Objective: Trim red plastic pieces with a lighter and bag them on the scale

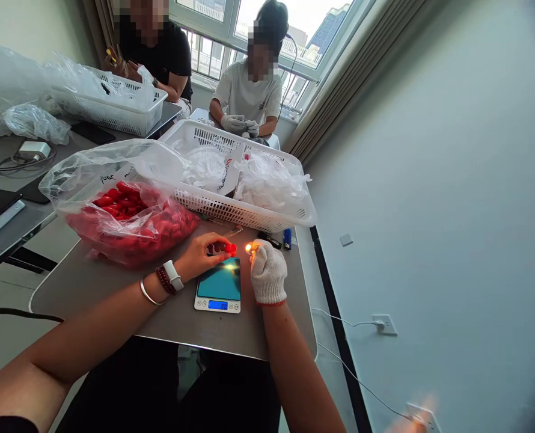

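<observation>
Over the scale's far edge, left hand (201, 255) pinches a small red piece (230, 248) between thumb and fingers. Right hand (268, 275), gloved, closes round what's likely a lighter, body hidden in the grip; its flame (248, 248) burns just beside the piece, not touching. Judged mid-heating, this piece unfinished. Scale (205, 285) reads 0.0, bare plate. Many red pieces (119, 201) fill the clear bag (80, 174) at left; can't tell how many are done.
</observation>
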Action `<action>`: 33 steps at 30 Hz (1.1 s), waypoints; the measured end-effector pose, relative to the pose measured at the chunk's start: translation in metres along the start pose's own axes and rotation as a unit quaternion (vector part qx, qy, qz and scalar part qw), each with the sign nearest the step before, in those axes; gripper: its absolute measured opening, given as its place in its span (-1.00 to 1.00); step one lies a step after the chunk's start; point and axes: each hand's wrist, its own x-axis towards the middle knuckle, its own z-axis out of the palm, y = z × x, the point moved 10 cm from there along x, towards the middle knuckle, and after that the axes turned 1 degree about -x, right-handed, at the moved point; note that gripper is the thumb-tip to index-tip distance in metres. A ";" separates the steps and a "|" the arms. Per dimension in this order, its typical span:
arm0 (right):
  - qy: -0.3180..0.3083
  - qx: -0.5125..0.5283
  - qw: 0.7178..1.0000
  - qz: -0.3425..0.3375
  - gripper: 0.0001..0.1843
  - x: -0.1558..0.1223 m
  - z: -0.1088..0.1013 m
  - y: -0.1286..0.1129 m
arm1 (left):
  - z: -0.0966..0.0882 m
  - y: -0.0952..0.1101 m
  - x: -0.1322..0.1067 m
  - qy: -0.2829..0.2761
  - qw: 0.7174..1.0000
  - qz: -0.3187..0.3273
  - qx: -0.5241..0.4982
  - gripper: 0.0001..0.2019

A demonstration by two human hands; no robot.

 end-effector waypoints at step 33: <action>-0.058 -0.059 0.996 -0.030 -0.65 -0.001 0.015 0.000 | 0.004 -0.010 -0.002 -0.013 0.999 -0.036 -0.009 -0.71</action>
